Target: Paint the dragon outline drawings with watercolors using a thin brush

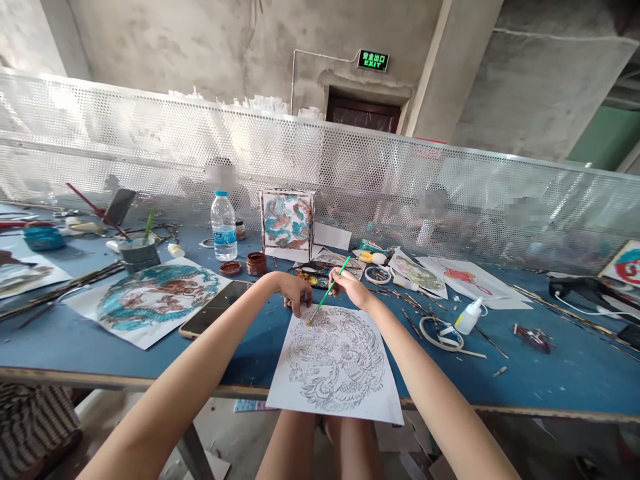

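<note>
In my right hand (350, 287) I grip a thin green paintbrush (331, 285). Its bristle tip slants down to the upper left part of a white sheet (345, 367) with a round black line drawing of a bird-like figure. My left hand (296, 292) rests at the sheet's upper left corner, fingers bent downward and apart, holding nothing. The sheet's lower edge hangs over the table edge above my knees. Just behind both hands lies a dark paint palette (315, 277) with yellow and other dabs. An opened jar of brown paint (257, 263) stands left of it.
A painted dragon sheet (165, 293) and a phone (213, 312) lie left. A water bottle (223, 227) and framed painting (288, 223) stand behind. Right are a white glue bottle (470, 317), tape ring (443, 333) and twigs. A perforated metal screen (350, 173) borders the blue table (450, 380).
</note>
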`<state>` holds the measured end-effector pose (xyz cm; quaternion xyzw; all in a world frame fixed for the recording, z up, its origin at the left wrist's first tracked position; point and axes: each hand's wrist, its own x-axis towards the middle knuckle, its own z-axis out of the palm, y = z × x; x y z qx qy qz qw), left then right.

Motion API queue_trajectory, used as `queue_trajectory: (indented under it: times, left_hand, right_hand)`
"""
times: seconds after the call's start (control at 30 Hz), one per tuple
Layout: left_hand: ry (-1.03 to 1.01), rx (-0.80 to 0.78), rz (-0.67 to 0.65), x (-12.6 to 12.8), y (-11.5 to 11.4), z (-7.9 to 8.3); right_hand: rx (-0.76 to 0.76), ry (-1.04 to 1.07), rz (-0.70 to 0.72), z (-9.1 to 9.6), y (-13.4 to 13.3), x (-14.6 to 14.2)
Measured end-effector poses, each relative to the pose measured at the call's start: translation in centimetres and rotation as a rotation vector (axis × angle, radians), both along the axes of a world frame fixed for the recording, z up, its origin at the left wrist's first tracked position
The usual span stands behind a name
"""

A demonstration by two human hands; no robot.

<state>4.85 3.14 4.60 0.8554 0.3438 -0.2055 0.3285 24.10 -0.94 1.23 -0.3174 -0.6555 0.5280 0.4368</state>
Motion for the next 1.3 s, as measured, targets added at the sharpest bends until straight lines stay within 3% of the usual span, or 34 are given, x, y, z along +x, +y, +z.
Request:
queue_trajectory:
  times: [0.13, 0.33, 0.5, 1.3]
  left_hand:
    - [0.019, 0.021, -0.004, 0.08, -0.17, 0.26]
    - [-0.013, -0.002, 0.038, -0.09, 0.22, -0.32]
    - [-0.017, 0.004, 0.076, -0.17, 0.14, -0.38]
    - [-0.012, -0.027, 0.106, -0.08, -0.16, 0.04]
  right_hand:
    - [0.021, 0.022, -0.067, 0.41, -0.09, 0.29]
    - [-0.008, 0.019, 0.013, 0.44, -0.33, -0.06]
    - [0.029, 0.016, -0.050, 0.25, -0.12, -0.03]
    - [0.090, -0.044, -0.052, 0.47, -0.26, 0.14]
